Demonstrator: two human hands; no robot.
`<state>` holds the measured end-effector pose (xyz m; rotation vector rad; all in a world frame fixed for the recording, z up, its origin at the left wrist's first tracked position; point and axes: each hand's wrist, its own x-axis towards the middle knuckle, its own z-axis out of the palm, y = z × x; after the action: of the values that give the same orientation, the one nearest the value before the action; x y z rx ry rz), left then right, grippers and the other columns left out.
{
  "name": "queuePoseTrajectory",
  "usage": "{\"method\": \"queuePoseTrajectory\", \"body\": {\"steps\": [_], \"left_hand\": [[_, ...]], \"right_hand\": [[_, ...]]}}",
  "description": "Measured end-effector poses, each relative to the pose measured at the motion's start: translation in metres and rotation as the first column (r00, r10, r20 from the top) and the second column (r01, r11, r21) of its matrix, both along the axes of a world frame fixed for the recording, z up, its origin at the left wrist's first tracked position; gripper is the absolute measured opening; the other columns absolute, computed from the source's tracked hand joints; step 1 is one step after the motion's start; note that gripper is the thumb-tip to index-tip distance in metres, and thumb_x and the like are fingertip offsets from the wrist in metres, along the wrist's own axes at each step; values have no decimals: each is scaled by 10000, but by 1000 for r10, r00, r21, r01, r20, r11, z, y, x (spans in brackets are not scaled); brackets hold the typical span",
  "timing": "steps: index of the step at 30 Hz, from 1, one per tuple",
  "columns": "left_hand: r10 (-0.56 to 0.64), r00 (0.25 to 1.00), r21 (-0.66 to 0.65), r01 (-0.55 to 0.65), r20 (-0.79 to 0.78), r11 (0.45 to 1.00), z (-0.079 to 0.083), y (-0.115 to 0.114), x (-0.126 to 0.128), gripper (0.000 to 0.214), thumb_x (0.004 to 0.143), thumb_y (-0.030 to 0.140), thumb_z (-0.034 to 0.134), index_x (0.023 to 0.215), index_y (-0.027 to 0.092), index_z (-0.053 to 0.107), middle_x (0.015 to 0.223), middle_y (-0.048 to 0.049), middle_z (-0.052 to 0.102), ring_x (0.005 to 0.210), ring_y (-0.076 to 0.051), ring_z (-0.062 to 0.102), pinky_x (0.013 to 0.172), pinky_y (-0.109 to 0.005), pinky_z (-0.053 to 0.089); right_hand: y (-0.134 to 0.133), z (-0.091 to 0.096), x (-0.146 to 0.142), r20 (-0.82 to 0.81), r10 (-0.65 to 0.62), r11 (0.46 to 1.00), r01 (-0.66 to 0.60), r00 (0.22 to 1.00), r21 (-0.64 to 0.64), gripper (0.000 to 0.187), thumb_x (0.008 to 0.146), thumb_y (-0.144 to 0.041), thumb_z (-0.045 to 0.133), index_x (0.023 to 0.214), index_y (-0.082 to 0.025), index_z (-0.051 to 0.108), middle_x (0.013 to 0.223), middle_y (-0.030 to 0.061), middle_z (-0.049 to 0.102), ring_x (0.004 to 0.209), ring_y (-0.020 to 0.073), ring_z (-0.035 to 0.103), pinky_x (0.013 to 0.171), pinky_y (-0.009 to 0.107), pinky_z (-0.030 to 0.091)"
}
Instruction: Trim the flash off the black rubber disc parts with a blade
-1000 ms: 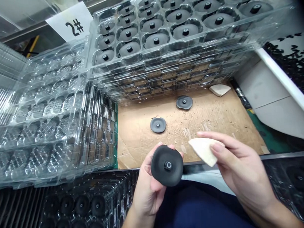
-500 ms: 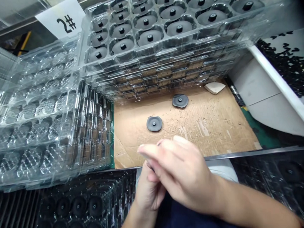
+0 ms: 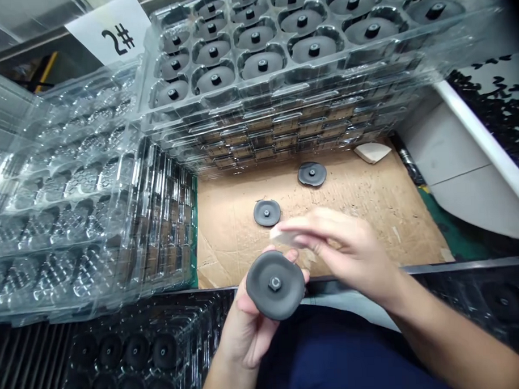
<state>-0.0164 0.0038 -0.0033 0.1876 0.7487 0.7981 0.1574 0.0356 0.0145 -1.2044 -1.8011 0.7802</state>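
Held in my left hand (image 3: 247, 337) is a dark grey, dished round part (image 3: 267, 299) with a small hub at its centre, its hub side facing me. My right hand (image 3: 350, 254) pinches a small white pad (image 3: 283, 235) between thumb and fingers, just above and beyond the part's upper edge, apart from it. Two similar dark parts lie on the cardboard sheet (image 3: 227, 252): a nearer one (image 3: 264, 218) and a farther one (image 3: 317, 180).
A stack of clear trays (image 3: 273, 87) filled with dark round parts stands at the back. More clear trays (image 3: 72, 184) are stacked at left. A white wedge-shaped pad (image 3: 372, 152) lies back right, beside a white bin (image 3: 461, 130) with small black pieces. A "2#" paper (image 3: 100, 24) hangs behind.
My right hand has moved away from my left, up and to the right, bringing the white pad into sight. The round part in my left hand, hidden before, now shows fully.
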Motion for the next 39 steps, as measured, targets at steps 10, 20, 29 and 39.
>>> {"method": "queuePoseTrajectory", "body": {"steps": [10,20,29,39], "left_hand": [[33,986,-40,-27,164,999,-2,-1,-1,544,543,420,779,1055,266,676,1087,-21,710,952,-209,672,856,-266,518],[81,987,51,-74,-142,996,-2,-7,6,637,519,415,812,1103,221,650,1088,-47,693,996,-209,629,863,-236,488],[146,969,74,-133,-200,988,-4,-9,2,630,495,397,830,1077,227,660,1017,-38,706,897,-173,640,753,-201,501],[163,968,11,-164,-189,986,5,-9,-5,585,483,455,792,1026,273,676,1098,-29,691,1035,-232,623,852,-272,504]], "right_hand": [[-56,-75,3,86,37,959,-11,996,-283,204,877,-201,490,912,-228,690,660,5,646,618,148,601,577,257,468],[-22,18,0,117,64,989,-78,991,122,260,903,-130,456,1092,-186,625,836,24,687,708,150,593,648,280,440],[-17,-3,-8,51,20,999,-22,998,29,259,908,-131,457,1082,-188,640,895,27,694,775,136,610,702,267,439],[-37,-73,7,131,7,976,22,991,-219,179,859,-188,549,950,-201,701,731,15,699,647,139,627,617,254,489]]}}
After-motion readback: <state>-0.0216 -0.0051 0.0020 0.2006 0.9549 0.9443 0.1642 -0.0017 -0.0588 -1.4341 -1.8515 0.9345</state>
